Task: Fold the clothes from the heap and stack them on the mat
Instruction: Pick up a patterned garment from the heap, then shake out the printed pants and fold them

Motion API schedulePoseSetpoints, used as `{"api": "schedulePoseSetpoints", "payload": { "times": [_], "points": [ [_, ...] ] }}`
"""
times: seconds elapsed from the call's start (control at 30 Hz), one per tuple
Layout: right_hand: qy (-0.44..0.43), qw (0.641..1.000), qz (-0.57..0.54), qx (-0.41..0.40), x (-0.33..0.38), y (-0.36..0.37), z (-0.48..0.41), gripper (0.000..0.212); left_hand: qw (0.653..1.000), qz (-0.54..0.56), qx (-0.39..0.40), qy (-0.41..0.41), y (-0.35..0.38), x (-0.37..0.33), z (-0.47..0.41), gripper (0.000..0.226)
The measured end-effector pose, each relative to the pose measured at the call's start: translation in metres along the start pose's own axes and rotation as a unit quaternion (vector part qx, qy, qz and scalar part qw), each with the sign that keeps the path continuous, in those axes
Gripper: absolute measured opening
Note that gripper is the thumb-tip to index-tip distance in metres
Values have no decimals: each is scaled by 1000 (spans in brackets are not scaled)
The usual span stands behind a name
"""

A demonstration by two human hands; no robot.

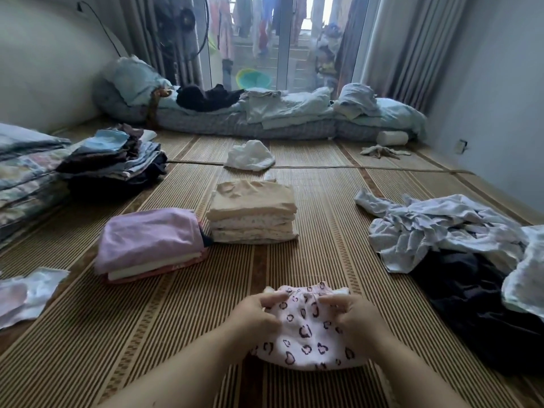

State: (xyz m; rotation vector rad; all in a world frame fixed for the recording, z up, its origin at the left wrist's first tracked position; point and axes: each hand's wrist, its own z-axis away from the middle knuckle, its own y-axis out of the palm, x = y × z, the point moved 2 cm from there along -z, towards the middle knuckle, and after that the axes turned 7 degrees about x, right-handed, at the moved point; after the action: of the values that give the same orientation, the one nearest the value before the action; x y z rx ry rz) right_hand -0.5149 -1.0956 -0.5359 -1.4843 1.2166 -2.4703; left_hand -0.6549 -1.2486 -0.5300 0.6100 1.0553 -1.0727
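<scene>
Both forearms reach forward over the mat (323, 245), the left hand (254, 315) and right hand (354, 318) with curled fingers pinching the far edge of the pink heart-print garment (306, 334) lying flat between them.

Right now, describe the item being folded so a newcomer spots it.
On the striped woven straw mat, look nearest the camera, in front of the purple-topped folded stack and beige folded stack. The left hand and right hand pinch a small pink cloth garment there. Only it carries dark heart prints.
</scene>
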Motion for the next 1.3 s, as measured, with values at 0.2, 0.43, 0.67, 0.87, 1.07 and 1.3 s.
{"api": "schedulePoseSetpoints", "payload": {
  "times": [0.2, 0.43, 0.67, 0.87, 1.07, 1.3],
  "points": [
    [-132, 986, -80, -64, 81, -47, -54, 39, 988, 55, -15, 146, -61, -75, -26, 74],
    [-197, 968, -129, -81, 175, -65, -171, 38, 960, -5, -113, 256, -154, -151, -94, 71],
    [-115, 989, 50, -78, 162, -33, -268, 31, 912, -329, -203, 135, -192, -129, -181, 59],
    [-6, 983, 184, -28, 131, -23, -270, 80, 869, -449, -204, -30, -202, -104, -196, 70],
    [-33, 971, 215, -94, 131, -43, -196, 88, 883, -424, -199, 36, -148, -107, -143, 83],
    [-7, 956, 253, -147, 60, -67, -39, 78, 818, -527, -78, 219, -2, -98, -77, 80]
  ]
}}
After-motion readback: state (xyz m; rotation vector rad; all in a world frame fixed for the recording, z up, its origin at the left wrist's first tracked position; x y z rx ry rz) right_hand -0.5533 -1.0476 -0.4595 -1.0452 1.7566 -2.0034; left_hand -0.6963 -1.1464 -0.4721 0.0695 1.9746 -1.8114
